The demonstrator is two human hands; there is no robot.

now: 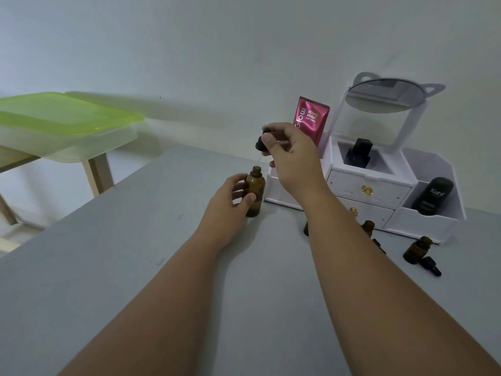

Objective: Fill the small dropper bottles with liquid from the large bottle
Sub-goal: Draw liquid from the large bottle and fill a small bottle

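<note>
Bottle of amber glass [254, 191], large and uncapped; black dropper cap [261, 141] held above it

At the middle of the frame the bottle stands upright on the grey desk [162, 267], its neck open. The left hand [233, 196] grips it from the left side, fingers and thumb curled round the body. Just above and a little to the right, the right hand [290, 156] pinches the black dropper cap between thumb and fingertips, clear of the bottle's mouth.

Right of centre sits a white plastic organiser [368, 191] with two drawers. A round mirror [385, 95] stands on top of it, a pink foil sachet [310, 118] at its left end, and a black tube [432, 196] lies in its right-hand tray. In front of it, a small amber dropper bottle [417, 249] stands open near the right edge, touching a loose black dropper cap [431, 265] that lies on the desk. A second small amber bottle [368, 227] shows just beside the right forearm.

At upper left, a clear plastic box with a lime-green lid [67, 118] rests on a wooden table [95, 172].
</note>
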